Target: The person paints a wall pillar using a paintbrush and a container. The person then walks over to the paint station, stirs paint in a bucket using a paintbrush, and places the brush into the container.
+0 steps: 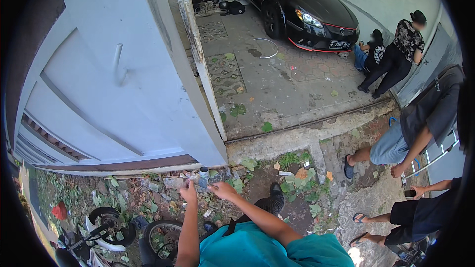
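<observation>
While we stand over the littered ground, our left hand [188,189] and right hand [221,189] pinch a small clear packet [203,180] together between closed fingers, just below the grey gate's [114,94] bottom edge. Beside our left arm lies a bicycle wheel [161,237]. To the right, two people stand in sandals. Farther off, a black car [302,7] sits on the paved driveway [277,81], with two more people beside it

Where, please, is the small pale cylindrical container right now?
In the head view, the small pale cylindrical container sits low-centre, between the left hand and right hand, below the white gate.
</observation>
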Demonstrator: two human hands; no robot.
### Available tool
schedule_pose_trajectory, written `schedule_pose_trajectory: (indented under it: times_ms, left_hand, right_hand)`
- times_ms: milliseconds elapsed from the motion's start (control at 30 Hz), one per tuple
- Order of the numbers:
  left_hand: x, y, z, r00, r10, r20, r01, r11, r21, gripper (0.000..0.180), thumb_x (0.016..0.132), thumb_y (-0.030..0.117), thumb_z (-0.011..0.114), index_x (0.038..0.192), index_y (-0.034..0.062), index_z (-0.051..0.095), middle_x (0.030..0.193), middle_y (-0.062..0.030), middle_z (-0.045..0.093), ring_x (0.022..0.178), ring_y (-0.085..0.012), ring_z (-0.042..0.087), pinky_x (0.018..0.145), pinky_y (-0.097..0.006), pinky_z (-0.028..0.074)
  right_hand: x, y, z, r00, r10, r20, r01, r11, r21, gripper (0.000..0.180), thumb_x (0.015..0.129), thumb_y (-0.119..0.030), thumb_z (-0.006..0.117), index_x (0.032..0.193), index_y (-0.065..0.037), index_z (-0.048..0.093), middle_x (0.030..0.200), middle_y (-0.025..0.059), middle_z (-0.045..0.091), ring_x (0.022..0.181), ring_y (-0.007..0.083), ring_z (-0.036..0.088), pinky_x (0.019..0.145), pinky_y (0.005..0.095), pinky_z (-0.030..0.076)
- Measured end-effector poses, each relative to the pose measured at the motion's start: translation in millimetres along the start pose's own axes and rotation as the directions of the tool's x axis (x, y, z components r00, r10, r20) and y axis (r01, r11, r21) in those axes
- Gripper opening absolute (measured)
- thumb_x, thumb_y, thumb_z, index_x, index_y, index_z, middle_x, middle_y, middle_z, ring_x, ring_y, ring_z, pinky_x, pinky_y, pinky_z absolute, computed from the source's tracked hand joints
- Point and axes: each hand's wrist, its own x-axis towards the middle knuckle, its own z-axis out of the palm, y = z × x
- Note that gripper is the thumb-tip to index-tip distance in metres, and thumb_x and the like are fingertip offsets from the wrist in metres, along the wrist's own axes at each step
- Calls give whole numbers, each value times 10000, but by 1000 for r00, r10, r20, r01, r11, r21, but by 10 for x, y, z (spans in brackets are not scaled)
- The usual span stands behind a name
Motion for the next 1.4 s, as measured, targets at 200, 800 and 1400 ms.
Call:
schedule_pose_trajectory:
  times_ms: [200, 800, 1400]
  left_hand:
    - [-97, -314, 132, 987, -158, -12, 148, 946, -289, 238, 834, 163, 671, 890, -68, 685, 766, -47, 662, 674, -114, 559, 656, -297, 455]
    - [-13, 178, -246, 883, -465, 66, 447, 790, -421, 294, 794, 186, 664, 998, -19, 608, 930, -73, 671, 505, -81, 444, 444, -243, 317]
    - [105, -4, -204, 794, -541, 278, 572, 507, -645, 176, 793, 223, 663, 862, 94, 566, 803, 9, 571, 468, -90, 304, 482, -282, 275]
  right_hand:
    - [-92, 43, -55, 1000, -9, -13, 8, 996, -92, 508, 896, -541, 513, 917, -58, 671, 765, 177, 666, 746, 376, 645, 689, 465, 500]
    - [65, -175, 21, 999, -22, 45, 26, 997, -76, 452, 884, -529, 523, 932, -113, 694, 892, 178, 681, 854, 369, 653, 724, 486, 506]
    - [22, -206, 71, 992, -116, -46, 105, 974, -200, 422, 906, -495, 498, 968, -110, 660, 828, 185, 673, 779, 385, 653, 676, 501, 514]
